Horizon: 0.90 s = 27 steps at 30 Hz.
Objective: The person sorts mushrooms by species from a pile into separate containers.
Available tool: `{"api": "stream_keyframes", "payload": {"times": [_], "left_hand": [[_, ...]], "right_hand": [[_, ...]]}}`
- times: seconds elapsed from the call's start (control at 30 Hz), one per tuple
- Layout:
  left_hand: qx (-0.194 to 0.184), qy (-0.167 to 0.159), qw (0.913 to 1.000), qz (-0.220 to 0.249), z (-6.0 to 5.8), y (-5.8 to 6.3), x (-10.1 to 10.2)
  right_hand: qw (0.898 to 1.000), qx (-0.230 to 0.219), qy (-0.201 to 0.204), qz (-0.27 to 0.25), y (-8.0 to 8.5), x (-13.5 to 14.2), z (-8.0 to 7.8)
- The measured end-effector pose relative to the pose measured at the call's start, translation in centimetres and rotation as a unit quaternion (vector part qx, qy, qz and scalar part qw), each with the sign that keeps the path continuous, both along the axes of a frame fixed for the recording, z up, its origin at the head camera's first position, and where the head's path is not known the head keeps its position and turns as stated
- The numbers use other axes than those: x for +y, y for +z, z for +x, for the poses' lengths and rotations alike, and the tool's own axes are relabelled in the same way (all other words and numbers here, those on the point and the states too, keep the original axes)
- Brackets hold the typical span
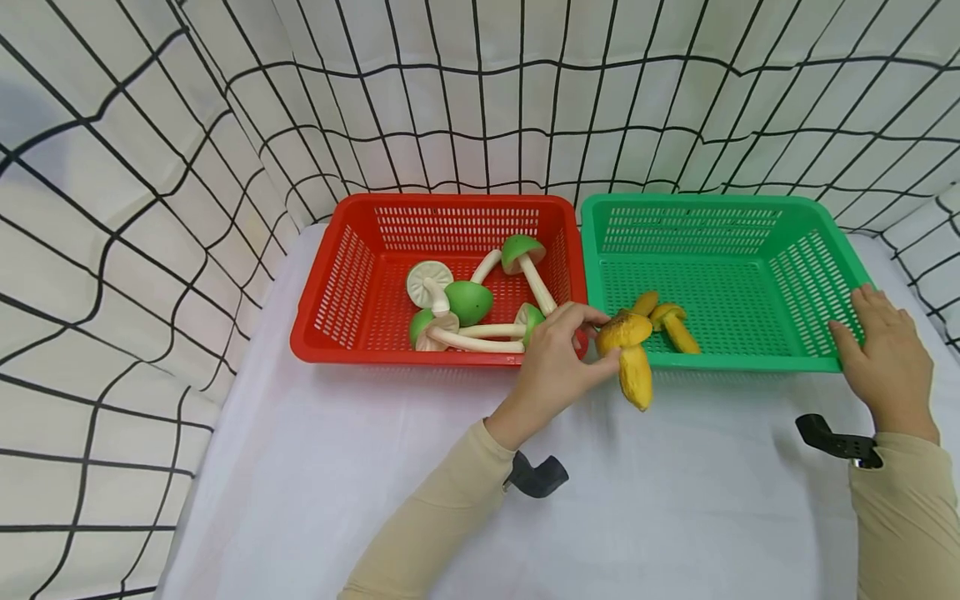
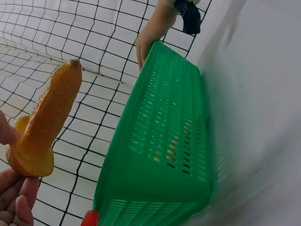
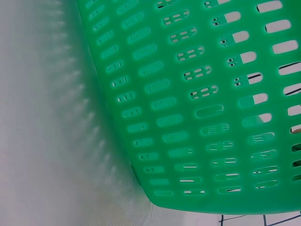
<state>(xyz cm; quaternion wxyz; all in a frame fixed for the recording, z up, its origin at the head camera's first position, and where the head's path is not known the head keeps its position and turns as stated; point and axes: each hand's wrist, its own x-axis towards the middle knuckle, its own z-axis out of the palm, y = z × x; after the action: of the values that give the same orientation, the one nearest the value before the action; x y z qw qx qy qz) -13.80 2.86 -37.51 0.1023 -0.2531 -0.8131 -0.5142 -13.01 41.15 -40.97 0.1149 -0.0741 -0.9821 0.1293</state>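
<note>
My left hand pinches a yellow mushroom between thumb and fingers, in front of the near left corner of the green basket. In the left wrist view, the yellow mushroom has its stem pointing up and away from the fingers. Other yellow mushrooms lie on the green basket's floor, near its left front. My right hand rests on that basket's right rim, fingers extended and thumb apart. The right wrist view shows the basket's slotted wall but not the hand.
A red basket stands directly left of the green one. Several green-capped mushrooms with white stems lie in it. White cloth covers the table, and black wire mesh rises behind and at the sides.
</note>
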Motion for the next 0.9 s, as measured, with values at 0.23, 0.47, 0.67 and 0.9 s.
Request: {"api": "stream_keyframes", "payload": {"times": [0.23,0.47,0.67,0.9], "left_hand": [[-0.004,0.027,0.9991,-0.032,-1.4,0.2,0.7],[-0.019,0.040,0.9984,-0.035,-2.3,-0.3,1.6],[-0.013,0.054,0.9981,-0.024,-2.7,-0.5,2.0],[0.014,0.082,0.9964,-0.015,-3.2,-0.8,2.5]], "right_hand": [[1.000,-0.005,-0.003,0.002,0.2,0.0,0.2],[1.000,0.000,-0.011,0.008,0.3,0.1,0.4],[1.000,0.001,-0.013,0.007,0.3,0.2,0.5],[1.000,0.001,-0.010,0.004,0.4,0.0,0.5]]}}
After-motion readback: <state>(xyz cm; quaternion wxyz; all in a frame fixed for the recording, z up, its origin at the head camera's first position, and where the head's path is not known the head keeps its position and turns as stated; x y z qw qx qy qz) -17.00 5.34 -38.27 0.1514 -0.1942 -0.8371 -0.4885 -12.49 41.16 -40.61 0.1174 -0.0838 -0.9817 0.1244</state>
